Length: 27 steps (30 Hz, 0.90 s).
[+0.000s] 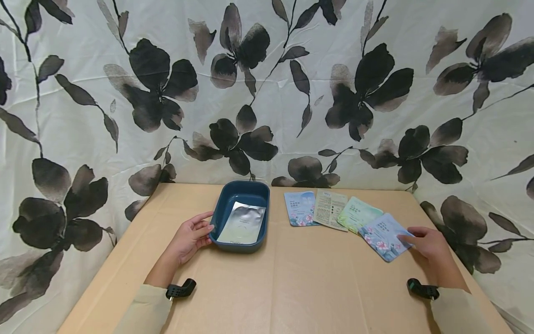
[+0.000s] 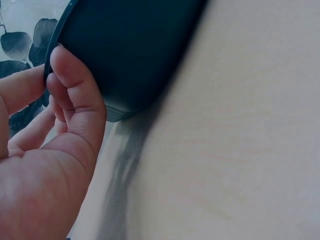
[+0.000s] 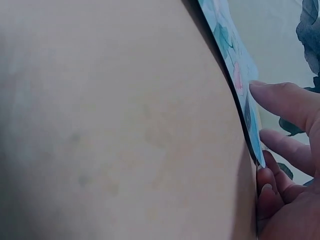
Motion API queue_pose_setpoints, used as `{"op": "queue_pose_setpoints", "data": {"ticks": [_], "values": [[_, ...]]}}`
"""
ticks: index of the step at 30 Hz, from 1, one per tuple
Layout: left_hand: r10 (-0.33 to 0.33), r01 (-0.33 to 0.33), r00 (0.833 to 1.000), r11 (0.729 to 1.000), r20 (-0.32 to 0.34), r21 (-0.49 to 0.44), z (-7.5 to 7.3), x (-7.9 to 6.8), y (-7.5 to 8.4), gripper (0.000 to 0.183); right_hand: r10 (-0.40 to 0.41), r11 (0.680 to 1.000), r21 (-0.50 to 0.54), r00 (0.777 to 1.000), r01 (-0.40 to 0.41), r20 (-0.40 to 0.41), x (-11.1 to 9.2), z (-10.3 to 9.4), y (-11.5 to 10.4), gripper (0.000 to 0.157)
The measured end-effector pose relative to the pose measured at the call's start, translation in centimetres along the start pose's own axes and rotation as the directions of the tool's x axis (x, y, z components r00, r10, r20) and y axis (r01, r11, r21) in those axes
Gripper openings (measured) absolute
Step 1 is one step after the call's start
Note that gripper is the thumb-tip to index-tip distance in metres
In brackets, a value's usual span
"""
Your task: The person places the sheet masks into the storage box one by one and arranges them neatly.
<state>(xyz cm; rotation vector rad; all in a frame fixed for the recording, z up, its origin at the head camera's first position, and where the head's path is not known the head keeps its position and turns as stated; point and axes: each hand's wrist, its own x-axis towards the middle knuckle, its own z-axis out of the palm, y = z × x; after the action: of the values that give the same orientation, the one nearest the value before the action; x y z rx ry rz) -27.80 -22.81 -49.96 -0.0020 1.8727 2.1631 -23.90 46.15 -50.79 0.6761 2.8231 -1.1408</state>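
My left hand (image 1: pixel 191 239) holds the left rim of a dark blue plastic basin (image 1: pixel 240 248), thumb on one side and fingers on the other, as the left wrist view shows too. Inside the basin lies a silver and pale green sachet (image 1: pixel 243 226). At the right, my right hand (image 1: pixel 429 243) pinches the right corner of a blue floral sachet (image 1: pixel 385 237). In the right wrist view, the thumb (image 3: pixel 280 97) rests on the printed face of that sachet and the fingers are by its edge. Its upper left corner overlaps a green sachet (image 1: pixel 359 213).
Left of the green sachet lie a cream sachet (image 1: pixel 330 208) covered in small print and another blue floral sachet (image 1: pixel 301 208). They form a row near the back edge of the tan table (image 1: pixel 313 287). A floral cloth (image 1: pixel 292 106) hangs behind.
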Motion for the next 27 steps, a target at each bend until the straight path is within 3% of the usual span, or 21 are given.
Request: {"op": "queue_pose_setpoints", "data": {"ticks": [27], "values": [[-0.004,0.004,1.000,1.000,0.009,-0.024,-0.1,0.2,-0.1,0.064,0.006,0.998,-0.068,0.998,-0.001,0.068,0.1,-0.9,-1.3,0.079]]}}
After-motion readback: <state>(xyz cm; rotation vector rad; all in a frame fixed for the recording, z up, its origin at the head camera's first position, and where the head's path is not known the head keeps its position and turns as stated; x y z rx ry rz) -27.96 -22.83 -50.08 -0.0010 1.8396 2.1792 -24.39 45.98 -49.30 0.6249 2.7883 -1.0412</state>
